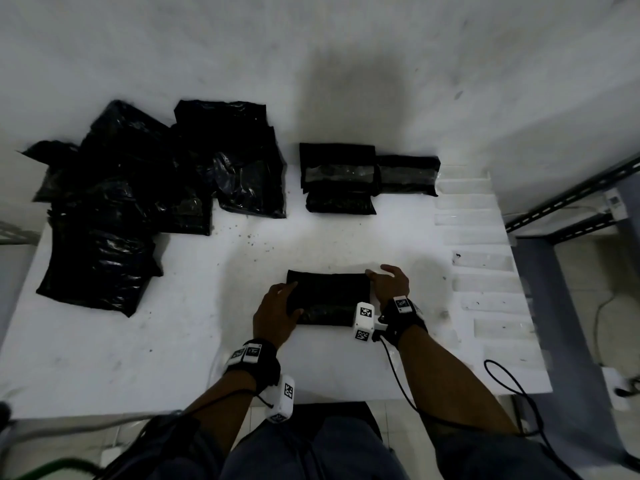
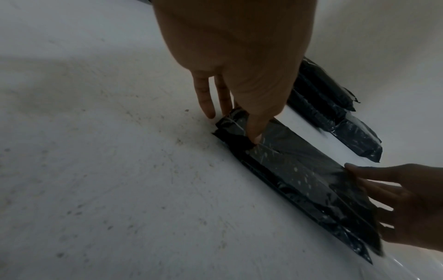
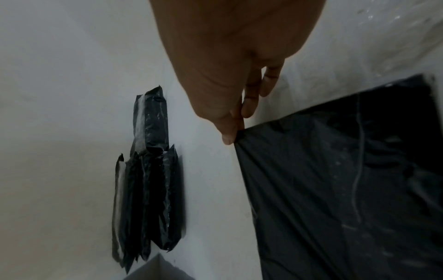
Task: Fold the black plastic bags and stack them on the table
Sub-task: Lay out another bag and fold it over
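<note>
1. A white table (image 1: 194,323) is seen from above, its surface speckled with dark specks beyond the fingertips of both hands.
2. A loose heap of unfolded black plastic bags (image 1: 131,188) is spread on the table, far out beyond and to the left of the left hand's fingers.
3. A stack of folded black bags (image 1: 349,178) is laid well beyond the fingertips, near the table's far edge; it is also shown in the right wrist view (image 3: 148,180).
4. A folded black plastic bag (image 1: 329,297) is held flat on the table between the two hands.
5. The left hand (image 1: 275,315) is placed on the bag's left end; the thumb (image 2: 255,130) is pressed onto the folded plastic, with the other fingers straight and slightly apart beside the edge.
6. The right hand (image 1: 389,284) is set at the bag's right end; its far corner is pinched between thumb (image 3: 226,132) and fingers, as the right wrist view shows.
</note>
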